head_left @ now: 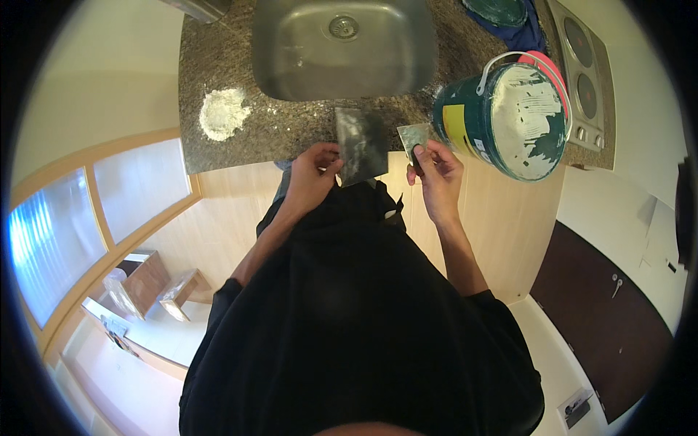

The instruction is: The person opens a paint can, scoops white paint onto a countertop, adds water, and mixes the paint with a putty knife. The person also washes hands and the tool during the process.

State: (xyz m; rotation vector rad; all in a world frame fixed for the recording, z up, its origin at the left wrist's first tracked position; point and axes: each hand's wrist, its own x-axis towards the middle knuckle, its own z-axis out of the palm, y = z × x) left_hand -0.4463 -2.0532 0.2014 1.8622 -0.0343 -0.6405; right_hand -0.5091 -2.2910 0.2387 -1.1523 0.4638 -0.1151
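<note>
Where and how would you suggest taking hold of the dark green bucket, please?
Probably by the middle of its white handle, from above: it arcs clear of the bucket on the far side, leaving finger room, while the top is smeared white.

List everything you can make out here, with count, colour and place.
Worktop: one, speckled brown, across the top
Sink: one, steel grey, top centre
Heap: one, white, worktop's left
Bucket: one, dark green, white-coated top, right
Flat plate: one, dark grey, centre
Scraper: one, pale blade, centre-right
Hob: one, silvery, upper right
Round disc: one, dark green, top right
Cloth: one, blue, beside disc
Glazed panels: two, whitish, left
Door: one, dark brown, lower right
Black top: one, black, bottom centre
Left hand: one, bare, holding flat plate
Right hand: one, bare, holding scraper
</note>
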